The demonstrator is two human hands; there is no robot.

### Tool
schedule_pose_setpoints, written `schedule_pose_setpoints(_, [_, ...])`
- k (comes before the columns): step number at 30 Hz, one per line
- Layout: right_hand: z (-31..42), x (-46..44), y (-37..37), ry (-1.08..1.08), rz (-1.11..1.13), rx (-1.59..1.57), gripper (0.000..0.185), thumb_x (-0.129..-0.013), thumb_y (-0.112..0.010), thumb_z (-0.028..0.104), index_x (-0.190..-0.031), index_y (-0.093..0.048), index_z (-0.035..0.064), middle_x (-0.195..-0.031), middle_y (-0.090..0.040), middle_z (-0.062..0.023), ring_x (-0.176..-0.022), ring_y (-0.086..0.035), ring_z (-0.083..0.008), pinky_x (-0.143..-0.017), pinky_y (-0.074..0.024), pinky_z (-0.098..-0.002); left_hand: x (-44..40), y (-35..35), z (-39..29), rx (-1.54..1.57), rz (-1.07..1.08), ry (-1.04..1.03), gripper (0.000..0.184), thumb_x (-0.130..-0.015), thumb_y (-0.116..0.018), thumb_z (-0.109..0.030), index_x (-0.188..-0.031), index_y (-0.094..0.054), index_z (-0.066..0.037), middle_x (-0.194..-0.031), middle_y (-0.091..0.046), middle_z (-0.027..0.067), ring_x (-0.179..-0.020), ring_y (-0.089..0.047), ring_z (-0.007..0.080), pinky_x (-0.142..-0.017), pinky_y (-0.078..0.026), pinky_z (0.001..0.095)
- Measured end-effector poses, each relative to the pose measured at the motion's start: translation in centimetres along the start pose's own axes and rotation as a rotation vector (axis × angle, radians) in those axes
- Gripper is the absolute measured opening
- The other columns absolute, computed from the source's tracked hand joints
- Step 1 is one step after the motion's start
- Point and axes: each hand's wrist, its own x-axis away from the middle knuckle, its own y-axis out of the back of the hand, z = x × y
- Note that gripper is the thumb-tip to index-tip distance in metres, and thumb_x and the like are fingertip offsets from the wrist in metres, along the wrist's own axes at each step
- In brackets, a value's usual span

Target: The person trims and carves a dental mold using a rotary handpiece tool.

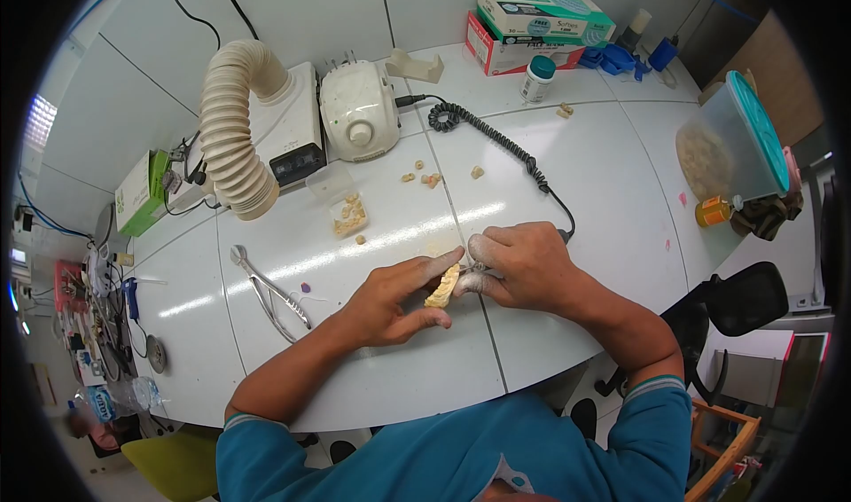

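Note:
My left hand [394,298] holds a small yellowish dental cast [443,286] between thumb and fingers, over the white table. Close on its right, my right hand [523,267] is closed around a handpiece, its thin metal tip by the cast; a black coiled cord [496,134] runs from behind this hand to the cream control box [358,112]. Pale dust coats the fingertips of both hands. Metal pliers [266,294] lie to the left of my left hand. Beyond the hands are a small clear box [348,215] of yellowish pieces and several loose pieces [431,180].
A ribbed hose [232,129] arches over the table at the back left. Glove and mask boxes [541,19] stand at the back, with a white bottle [538,80] before them. On the right are a teal-lidded tub [731,143] and an orange bottle [713,211].

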Motion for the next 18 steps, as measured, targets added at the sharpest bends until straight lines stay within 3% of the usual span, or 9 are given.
schedule_pose_setpoints(7, [0.36,0.07,0.18,0.010,0.042,-0.011,0.051,-0.087,-0.084,0.055,-0.098,-0.070,0.0074,-0.079,-0.065,-0.0068,-0.066,-0.069,-0.0279,-0.059,-0.0530,-0.0410,0.21,0.16,-0.21,0.041,0.109,0.055,0.073,-0.102,-0.078,-0.026,-0.165,-0.048,-0.005,-0.114,-0.072,0.0175,-0.095,-0.072,0.0360,-0.088,-0.057,0.0425])
schedule_pose_setpoints(10, [0.77,-0.04,0.40,0.002,0.065,-0.009,0.050,-0.087,-0.084,0.053,-0.099,-0.070,0.0070,-0.081,-0.065,-0.0071,-0.066,-0.069,-0.0281,-0.060,-0.0538,-0.0414,0.02,0.12,-0.23,0.020,0.080,-0.013,0.062,-0.105,-0.074,-0.024,-0.160,-0.053,-0.003,-0.113,-0.072,0.0177,-0.095,-0.073,0.0361,-0.088,-0.057,0.0435])
schedule_pose_setpoints(18, [0.86,-0.09,-0.16,-0.008,0.093,0.020,0.049,-0.090,-0.081,0.054,-0.097,-0.068,0.0071,-0.078,-0.064,-0.0070,-0.065,-0.069,-0.0284,-0.058,-0.0538,-0.0418,-0.30,0.49,-0.45,0.045,0.097,0.010,0.052,-0.104,-0.074,-0.024,-0.149,-0.061,-0.001,-0.108,-0.071,0.0165,-0.093,-0.072,0.0356,-0.087,-0.057,0.0432])
